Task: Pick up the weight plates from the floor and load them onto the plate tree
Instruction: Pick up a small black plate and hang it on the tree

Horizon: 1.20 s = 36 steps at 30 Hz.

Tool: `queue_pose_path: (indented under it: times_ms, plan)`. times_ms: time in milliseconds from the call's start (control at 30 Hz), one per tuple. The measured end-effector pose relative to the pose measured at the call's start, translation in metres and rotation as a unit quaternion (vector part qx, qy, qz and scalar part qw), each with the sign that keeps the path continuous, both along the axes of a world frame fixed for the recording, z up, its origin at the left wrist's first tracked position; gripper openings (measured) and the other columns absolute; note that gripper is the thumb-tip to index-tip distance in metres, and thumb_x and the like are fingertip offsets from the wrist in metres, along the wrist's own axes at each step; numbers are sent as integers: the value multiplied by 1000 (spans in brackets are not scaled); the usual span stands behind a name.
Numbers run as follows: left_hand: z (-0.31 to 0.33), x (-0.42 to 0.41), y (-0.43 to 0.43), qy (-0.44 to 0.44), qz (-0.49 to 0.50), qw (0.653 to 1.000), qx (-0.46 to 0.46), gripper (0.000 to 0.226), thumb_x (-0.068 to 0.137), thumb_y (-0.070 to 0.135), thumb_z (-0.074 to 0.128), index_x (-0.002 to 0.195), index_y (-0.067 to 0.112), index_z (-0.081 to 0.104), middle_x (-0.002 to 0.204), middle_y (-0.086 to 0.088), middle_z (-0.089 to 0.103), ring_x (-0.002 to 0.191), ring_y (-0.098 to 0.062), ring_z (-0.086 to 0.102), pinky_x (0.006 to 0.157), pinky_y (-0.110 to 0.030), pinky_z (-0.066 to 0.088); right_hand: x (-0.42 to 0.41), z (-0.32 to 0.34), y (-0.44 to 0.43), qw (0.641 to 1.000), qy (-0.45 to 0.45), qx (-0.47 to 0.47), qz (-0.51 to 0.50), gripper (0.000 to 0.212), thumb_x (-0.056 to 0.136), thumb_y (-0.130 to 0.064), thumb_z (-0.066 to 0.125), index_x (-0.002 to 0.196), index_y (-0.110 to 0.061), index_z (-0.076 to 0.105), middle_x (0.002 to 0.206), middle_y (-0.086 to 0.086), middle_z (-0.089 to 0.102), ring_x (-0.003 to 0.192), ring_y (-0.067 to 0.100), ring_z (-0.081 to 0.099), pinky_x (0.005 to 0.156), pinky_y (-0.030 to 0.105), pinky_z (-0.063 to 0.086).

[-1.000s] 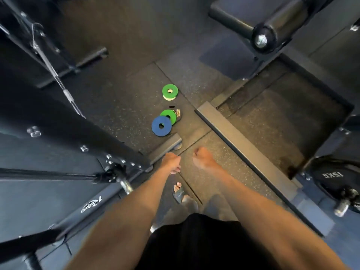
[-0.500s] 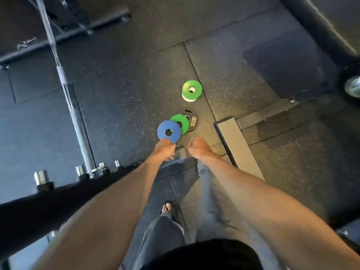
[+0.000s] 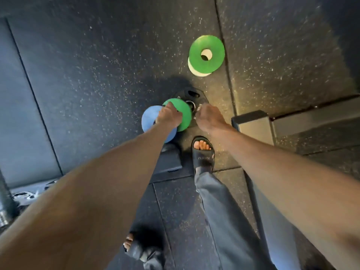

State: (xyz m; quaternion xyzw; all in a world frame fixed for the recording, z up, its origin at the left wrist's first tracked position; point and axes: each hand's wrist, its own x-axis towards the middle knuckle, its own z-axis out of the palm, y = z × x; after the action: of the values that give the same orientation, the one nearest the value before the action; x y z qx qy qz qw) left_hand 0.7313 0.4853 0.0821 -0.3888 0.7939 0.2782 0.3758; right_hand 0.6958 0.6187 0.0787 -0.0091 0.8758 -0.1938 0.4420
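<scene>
Newly arrived, left hand [image 3: 169, 116] grips near green plate [image 3: 185, 114]; right hand [image 3: 209, 118] over black plate [image 3: 198, 97], hold cannot be told; lift pending.

Black plate [image 3: 191, 93] mostly hidden under green plate [image 3: 185, 114].

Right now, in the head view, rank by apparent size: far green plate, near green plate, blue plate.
1. far green plate and blue plate: look alike, blue partly hidden
2. near green plate: smallest
</scene>
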Motion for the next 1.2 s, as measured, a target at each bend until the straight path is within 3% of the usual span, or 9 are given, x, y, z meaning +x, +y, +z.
queue_pose_path:
  times_ms: [133,367,533,633,700,800,967,1100,1200]
  plan:
    - [-85,-6,-3,38,-91,994,-54,54,87,12,54,139,13,40,138,-18,39,131,-37,36,108,-47,34,-25,-82,-4,998,25,55,5,33,95,-20,55,125,-7,56,125,20,61,116,38,60,94,42,50]
    - [-175,-4,-26,119,-227,963,-79,54,84,30,59,136,22,48,136,-19,36,122,-38,41,111,-47,31,-52,-176,-23,995,81,43,26,52,91,-27,65,136,-13,42,135,18,50,126,38,49,103,44,45]
    - [-188,4,-37,189,-205,958,-65,43,85,21,51,128,21,52,122,-16,43,112,-35,46,98,-45,37,-55,-205,-39,982,113,77,131,75,76,-34,81,134,-12,39,135,21,40,125,39,41,102,45,40]
    - [-189,4,-38,242,-180,950,-81,38,84,10,42,119,16,56,116,-15,45,105,-32,46,88,-42,40,-53,-217,-43,967,149,103,177,84,70,-22,85,136,-10,34,133,22,38,122,39,41,94,44,41]
    - [-186,7,-40,265,-159,946,-97,37,83,5,39,113,15,58,113,-14,47,102,-31,47,84,-41,39,-52,-217,-47,966,156,106,176,84,70,-12,84,136,-7,32,135,23,37,122,38,40,91,42,42]
    - [-180,16,-46,276,-157,942,-105,41,82,0,37,114,16,57,110,-10,49,101,-28,48,84,-39,37,-51,-210,-43,975,156,81,136,83,66,-19,89,128,-6,34,131,21,42,118,36,44,92,42,45]
    - [-169,9,-60,220,-152,958,-103,47,87,-4,37,123,19,56,114,-11,52,107,-28,52,96,-46,38,-44,-185,-15,983,150,60,87,86,66,-22,88,128,-8,30,126,19,47,115,32,46,93,40,49]
    - [-166,-15,-68,75,-177,979,-72,51,91,-1,43,138,19,50,131,-15,49,123,-34,49,106,-51,37,-63,-158,5,981,124,136,68,95,68,-24,89,138,-7,27,143,28,36,133,42,36,105,45,43]
    - [-150,-28,-63,8,-200,977,-71,50,94,5,45,143,13,48,141,-15,43,133,-34,39,112,-49,32,-83,-129,25,972,123,189,71,98,65,-25,92,139,-7,29,139,27,39,130,41,39,102,48,45]
